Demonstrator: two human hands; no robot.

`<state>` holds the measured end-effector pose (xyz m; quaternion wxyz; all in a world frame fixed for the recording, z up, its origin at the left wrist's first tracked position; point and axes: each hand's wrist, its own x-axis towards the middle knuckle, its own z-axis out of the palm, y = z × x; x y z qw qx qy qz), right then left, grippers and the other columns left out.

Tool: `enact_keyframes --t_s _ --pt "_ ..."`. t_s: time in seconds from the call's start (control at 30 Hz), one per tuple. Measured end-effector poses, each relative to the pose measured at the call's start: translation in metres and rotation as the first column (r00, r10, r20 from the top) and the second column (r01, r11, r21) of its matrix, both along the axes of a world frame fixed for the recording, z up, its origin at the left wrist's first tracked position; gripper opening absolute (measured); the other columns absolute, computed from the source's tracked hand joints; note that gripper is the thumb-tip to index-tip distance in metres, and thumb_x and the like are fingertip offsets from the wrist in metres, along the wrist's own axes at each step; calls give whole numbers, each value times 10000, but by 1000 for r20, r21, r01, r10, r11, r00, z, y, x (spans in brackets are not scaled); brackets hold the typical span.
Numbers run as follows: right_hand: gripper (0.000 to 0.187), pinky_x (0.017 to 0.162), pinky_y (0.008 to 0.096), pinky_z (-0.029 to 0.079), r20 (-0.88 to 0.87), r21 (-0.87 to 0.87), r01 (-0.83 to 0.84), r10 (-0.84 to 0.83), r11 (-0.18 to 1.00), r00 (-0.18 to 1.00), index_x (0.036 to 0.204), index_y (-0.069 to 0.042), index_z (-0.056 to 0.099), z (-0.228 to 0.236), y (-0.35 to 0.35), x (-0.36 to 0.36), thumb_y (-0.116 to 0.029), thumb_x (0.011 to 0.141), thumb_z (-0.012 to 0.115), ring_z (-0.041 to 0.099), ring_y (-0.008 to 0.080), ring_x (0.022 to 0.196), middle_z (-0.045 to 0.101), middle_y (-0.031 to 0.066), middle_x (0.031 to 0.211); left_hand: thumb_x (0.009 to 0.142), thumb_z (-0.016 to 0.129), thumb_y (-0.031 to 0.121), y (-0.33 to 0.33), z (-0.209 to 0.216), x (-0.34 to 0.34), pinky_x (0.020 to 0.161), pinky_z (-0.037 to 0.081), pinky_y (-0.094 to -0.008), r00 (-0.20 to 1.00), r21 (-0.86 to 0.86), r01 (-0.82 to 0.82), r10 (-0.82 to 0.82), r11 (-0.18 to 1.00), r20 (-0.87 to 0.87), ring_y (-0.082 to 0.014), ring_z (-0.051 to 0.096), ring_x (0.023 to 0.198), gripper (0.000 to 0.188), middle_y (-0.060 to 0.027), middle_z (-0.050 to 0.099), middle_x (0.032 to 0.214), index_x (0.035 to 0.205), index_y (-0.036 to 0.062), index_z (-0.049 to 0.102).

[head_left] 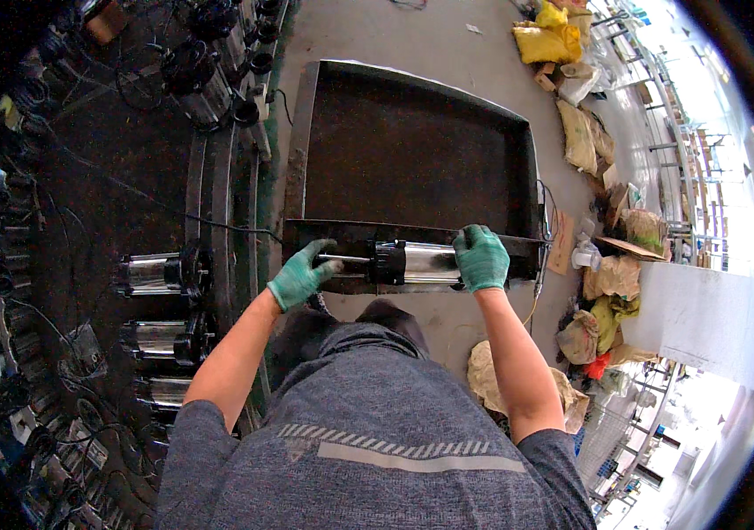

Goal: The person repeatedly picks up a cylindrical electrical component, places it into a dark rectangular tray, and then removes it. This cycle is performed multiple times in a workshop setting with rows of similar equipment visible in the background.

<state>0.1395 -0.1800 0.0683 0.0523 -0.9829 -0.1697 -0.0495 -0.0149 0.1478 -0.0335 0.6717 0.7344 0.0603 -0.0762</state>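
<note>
A shiny steel pump motor [430, 263] with a black collar lies on its side across the near ledge of a dark metal tray [300, 141]. Wearing a green glove, my right hand [483, 259] is wrapped over the motor's right end, which it hides. My left hand [300, 275], gloved too, is at the other end, thumb and fingers closed around the thin shaft [348, 260] that sticks out leftward from the black collar. Part of that shaft's tip is hidden by the fingers.
Several similar motors [158, 342] lie on the dark surface to my left, and more stand at the far left [196, 84]. A black cable [218, 224] runs toward the tray. Sacks [577, 137] and a white panel [704, 322] are on the right.
</note>
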Motion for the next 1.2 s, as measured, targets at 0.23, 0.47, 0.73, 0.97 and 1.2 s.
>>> enact_keyframes --t_s 0.23,0.47,0.73,0.97,1.2 --pt "201 784 485 548 4 5 0 0 1000 1000 912 -102 692 -3 -1 0 -298 924 649 674 359 898 704 126 957 982 659 155 5 22 11 957 524 -357 962 415 228 -137 881 -238 -212 658 1055 394 -79 709 1173 1362 59 620" --pt "222 781 486 546 24 11 -5 5 1000 1000 925 -93 697 -4 -1 2 -308 936 638 675 359 887 698 131 950 1030 638 265 10 8 2 865 544 -340 954 -471 -14 -130 882 -271 -159 634 1020 380 27 680 1106 1371 96 627" --pt "216 772 485 545 41 41 -22 20 999 999 907 -97 694 -5 -2 0 -307 929 646 675 357 876 692 130 942 923 739 259 0 9 5 798 551 -383 984 508 138 -58 850 -170 -254 695 824 366 -150 725 894 1220 65 651" --pt "187 774 477 550 31 26 -7 6 1000 999 917 -117 699 -3 -2 0 -298 918 655 679 347 887 702 118 947 964 668 171 -1 2 -1 922 527 -361 988 -130 -64 44 989 -150 -232 665 1040 490 -139 708 1147 1414 20 550" --pt "180 776 476 551 17 38 -6 5 999 1000 921 -117 694 -5 -1 -2 -293 916 661 677 345 899 703 117 946 992 652 178 -3 51 10 970 516 -382 954 334 195 -100 922 -281 -209 636 1105 500 -101 696 1213 1461 62 525"
